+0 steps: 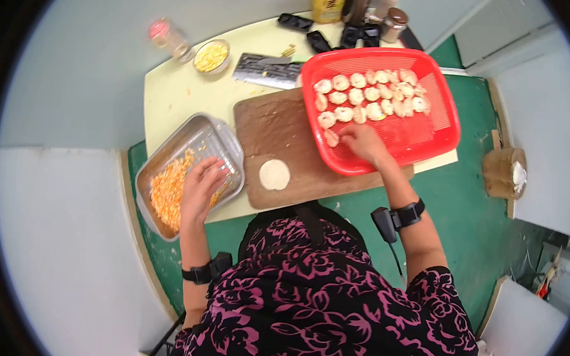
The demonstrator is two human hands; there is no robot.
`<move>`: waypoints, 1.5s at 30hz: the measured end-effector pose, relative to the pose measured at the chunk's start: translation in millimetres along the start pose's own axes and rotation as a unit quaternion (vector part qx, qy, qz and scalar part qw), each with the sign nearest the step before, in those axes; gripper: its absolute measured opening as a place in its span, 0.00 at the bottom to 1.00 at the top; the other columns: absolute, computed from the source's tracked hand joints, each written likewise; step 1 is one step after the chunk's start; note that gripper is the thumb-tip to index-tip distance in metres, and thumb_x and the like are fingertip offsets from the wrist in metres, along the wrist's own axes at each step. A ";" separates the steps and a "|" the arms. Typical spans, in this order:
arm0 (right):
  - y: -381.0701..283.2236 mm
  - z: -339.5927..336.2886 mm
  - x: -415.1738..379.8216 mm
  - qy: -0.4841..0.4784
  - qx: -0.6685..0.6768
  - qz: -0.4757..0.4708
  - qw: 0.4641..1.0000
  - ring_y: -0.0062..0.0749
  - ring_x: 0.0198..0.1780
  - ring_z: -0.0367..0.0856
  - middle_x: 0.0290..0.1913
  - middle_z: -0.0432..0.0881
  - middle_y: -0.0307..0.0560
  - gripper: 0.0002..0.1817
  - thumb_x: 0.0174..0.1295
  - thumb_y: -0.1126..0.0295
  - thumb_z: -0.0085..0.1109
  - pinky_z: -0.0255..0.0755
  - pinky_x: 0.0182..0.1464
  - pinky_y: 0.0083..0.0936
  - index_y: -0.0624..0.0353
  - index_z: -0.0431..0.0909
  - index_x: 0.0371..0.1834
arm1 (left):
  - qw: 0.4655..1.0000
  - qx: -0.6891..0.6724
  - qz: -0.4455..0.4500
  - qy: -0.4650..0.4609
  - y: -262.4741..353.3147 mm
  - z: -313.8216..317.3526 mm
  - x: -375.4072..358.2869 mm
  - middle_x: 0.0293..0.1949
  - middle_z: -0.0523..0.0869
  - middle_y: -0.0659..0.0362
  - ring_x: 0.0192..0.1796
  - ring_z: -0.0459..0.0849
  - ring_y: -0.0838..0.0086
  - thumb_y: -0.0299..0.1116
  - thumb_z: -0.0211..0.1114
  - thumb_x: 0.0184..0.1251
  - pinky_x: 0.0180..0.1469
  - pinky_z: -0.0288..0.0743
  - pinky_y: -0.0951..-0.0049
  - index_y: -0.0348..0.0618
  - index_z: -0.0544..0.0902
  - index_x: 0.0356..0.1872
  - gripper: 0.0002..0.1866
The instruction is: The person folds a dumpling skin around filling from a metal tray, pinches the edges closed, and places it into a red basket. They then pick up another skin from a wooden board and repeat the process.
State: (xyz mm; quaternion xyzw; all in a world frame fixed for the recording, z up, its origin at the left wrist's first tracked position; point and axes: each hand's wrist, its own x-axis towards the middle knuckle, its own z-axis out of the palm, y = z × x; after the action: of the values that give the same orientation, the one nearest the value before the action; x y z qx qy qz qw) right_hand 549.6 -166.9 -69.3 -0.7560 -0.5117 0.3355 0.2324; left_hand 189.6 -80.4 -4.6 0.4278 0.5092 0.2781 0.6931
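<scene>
My right hand (363, 143) reaches into the red basket (422, 139), its fingers at a dumpling (331, 138) in the near left part. Rows of pale dumplings (355, 96) lie in the basket. Over the right side of the metal tray (205, 123) hangs my left hand (201, 183), fingers apart and holding nothing. Chopped orange and yellow filling (168, 188) covers part of the tray's bottom. One round dough wrapper (275, 175) lies flat on the brown board (268, 129), between the tray and the basket.
Behind the board a cleaver (268, 72) lies on the pale table (160, 100). A bowl of yellow pieces (211, 57) and a pink-lidded jar (170, 38) stand at the back left. A yellow package (328, 3) and a brown-lidded jar (394, 25) are at the back.
</scene>
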 end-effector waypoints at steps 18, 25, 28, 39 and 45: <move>-76.2 135.5 0.4 0.001 -0.089 -0.098 0.991 0.46 0.45 0.72 0.38 0.75 0.54 0.19 0.40 0.61 0.67 0.69 0.47 0.37 0.63 0.75 0.32 | 0.998 -0.036 -0.018 0.043 -15.5 -18.3 -12.0 0.50 0.75 0.51 0.49 0.78 0.67 0.31 0.57 0.63 0.52 0.72 0.70 0.36 0.67 0.55 0.20; -81.1 141.5 1.4 0.012 -0.128 -0.082 0.988 0.43 0.46 0.71 0.39 0.74 0.51 0.14 0.39 0.69 0.64 0.68 0.45 0.34 0.60 0.77 0.31 | 0.998 -0.037 -0.028 0.048 -27.2 -35.7 -14.9 0.50 0.76 0.55 0.49 0.78 0.68 0.31 0.58 0.63 0.50 0.73 0.71 0.40 0.69 0.53 0.18; -78.8 149.3 2.6 0.009 -0.132 -0.071 0.989 0.43 0.47 0.70 0.39 0.74 0.51 0.09 0.43 0.73 0.58 0.67 0.45 0.34 0.59 0.78 0.31 | 0.998 -0.038 -0.023 0.037 -25.5 -31.5 -12.3 0.49 0.77 0.55 0.49 0.78 0.68 0.31 0.57 0.63 0.50 0.73 0.71 0.40 0.70 0.52 0.17; -82.8 106.0 -27.4 -0.040 0.191 -0.084 0.977 0.41 0.32 0.79 0.29 0.80 0.48 0.10 0.44 0.73 0.61 0.72 0.36 0.32 0.60 0.75 0.31 | 1.000 -0.018 -0.023 0.004 -18.2 -16.7 2.9 0.50 0.76 0.53 0.49 0.78 0.67 0.32 0.56 0.64 0.50 0.72 0.70 0.39 0.68 0.54 0.19; -127.8 92.0 -30.5 -0.092 0.298 -0.136 0.940 0.27 0.33 0.79 0.29 0.79 0.45 0.14 0.48 0.73 0.61 0.73 0.36 0.23 0.61 0.75 0.39 | 0.993 -0.035 -0.034 -0.104 -24.7 18.8 10.1 0.55 0.71 0.51 0.56 0.73 0.64 0.44 0.51 0.67 0.56 0.68 0.67 0.36 0.63 0.58 0.25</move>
State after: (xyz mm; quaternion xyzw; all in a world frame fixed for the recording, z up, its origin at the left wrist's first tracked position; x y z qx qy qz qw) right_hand 394.4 -147.4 -33.6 -0.5414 -0.5055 0.5061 0.4419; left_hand 209.4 -89.8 -28.8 0.4125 0.4385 0.2253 0.7660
